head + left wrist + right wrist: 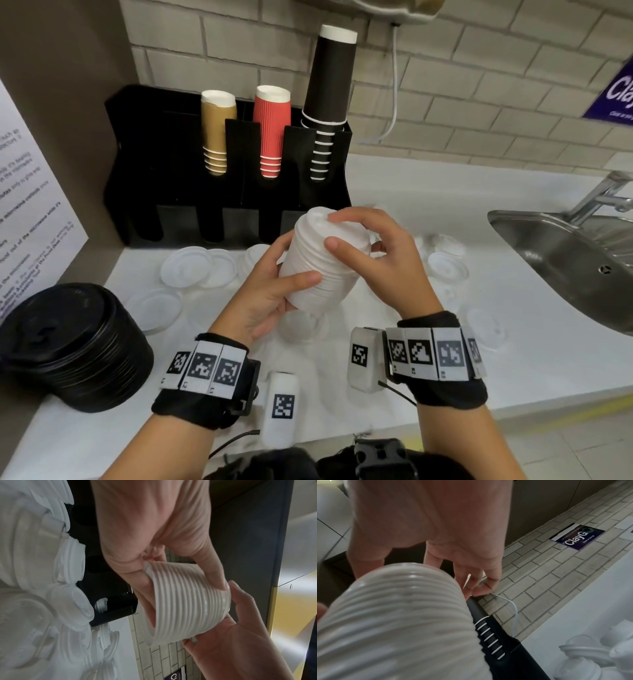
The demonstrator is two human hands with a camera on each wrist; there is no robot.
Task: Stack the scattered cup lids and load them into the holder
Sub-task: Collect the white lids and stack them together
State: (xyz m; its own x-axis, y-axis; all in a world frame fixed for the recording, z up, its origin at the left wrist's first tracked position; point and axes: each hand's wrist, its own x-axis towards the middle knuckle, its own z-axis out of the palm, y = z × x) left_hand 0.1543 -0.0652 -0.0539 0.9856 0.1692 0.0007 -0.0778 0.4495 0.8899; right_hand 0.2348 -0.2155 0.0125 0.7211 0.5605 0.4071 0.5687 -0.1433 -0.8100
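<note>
Both hands hold a tall stack of white cup lids (323, 260) (187, 604) (399, 615) tilted above the white counter. My left hand (274, 291) grips its lower part, thumb across the ribbed side. My right hand (370, 253) curls over its upper end, fingers on the top lid. Loose white lids (191, 267) lie scattered on the counter around and behind the hands, more at the right (445, 263). The black holder (164, 171) stands against the back wall, its front slots open at the bottom.
The holder carries gold (215, 133), red (270, 130) and black (325, 96) paper cup stacks. A stack of black lids (78, 346) sits at the near left. A steel sink (565, 260) with tap is at right. A panel wall bounds the left.
</note>
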